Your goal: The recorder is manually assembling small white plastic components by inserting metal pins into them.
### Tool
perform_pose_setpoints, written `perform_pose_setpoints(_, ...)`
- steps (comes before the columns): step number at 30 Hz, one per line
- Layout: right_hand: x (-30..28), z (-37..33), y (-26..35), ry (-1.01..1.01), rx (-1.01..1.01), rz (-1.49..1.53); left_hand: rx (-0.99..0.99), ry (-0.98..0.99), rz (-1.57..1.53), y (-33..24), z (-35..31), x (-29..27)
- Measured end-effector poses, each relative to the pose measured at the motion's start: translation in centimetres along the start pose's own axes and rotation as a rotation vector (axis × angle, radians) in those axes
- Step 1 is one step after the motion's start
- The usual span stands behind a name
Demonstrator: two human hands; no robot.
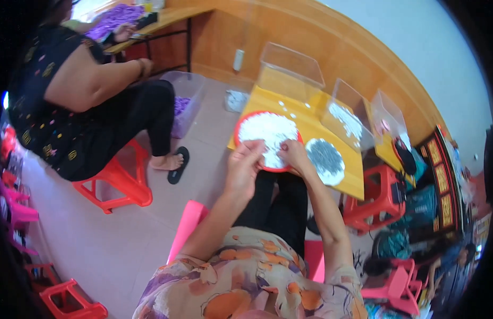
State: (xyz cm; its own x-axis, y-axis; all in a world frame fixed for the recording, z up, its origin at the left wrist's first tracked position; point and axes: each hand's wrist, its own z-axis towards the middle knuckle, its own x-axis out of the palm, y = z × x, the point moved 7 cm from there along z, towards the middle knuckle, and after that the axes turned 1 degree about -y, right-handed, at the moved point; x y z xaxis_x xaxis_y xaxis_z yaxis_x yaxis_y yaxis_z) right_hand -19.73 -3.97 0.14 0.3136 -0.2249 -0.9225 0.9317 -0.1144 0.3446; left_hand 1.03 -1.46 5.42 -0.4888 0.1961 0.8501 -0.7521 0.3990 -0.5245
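Observation:
A round red tray (238, 130) full of small white pieces (267, 127) sits at the table's near left edge, above my lap. Over the tray's near part, my left hand (248, 155) is closed, with thumb and fingers pressed together. Close to its right, my right hand (292, 154) is also closed in a pinch. Whatever lies between the fingertips is too small to make out. To the right of my right hand is a round white plate (335, 177) with a heap of small dark grey pieces (324, 154).
Clear plastic bins stand on the yellow table (251, 106), one holding white pieces (346, 119). Right of it is a red stool (376, 196). At left a person (92, 90) sits on another red stool (121, 178), near a bin with purple pieces (181, 106).

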Motion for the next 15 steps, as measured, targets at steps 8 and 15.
perform_pose_setpoints(8,-1.3,0.4,-1.8,-0.159,0.061,0.179,0.065,0.046,0.050,-1.1,0.6,-0.2)
perform_pose_setpoints(15,-2.4,-0.4,-1.1,-0.247,0.077,-0.062,0.046,0.048,0.055,-0.5,0.4,-0.4)
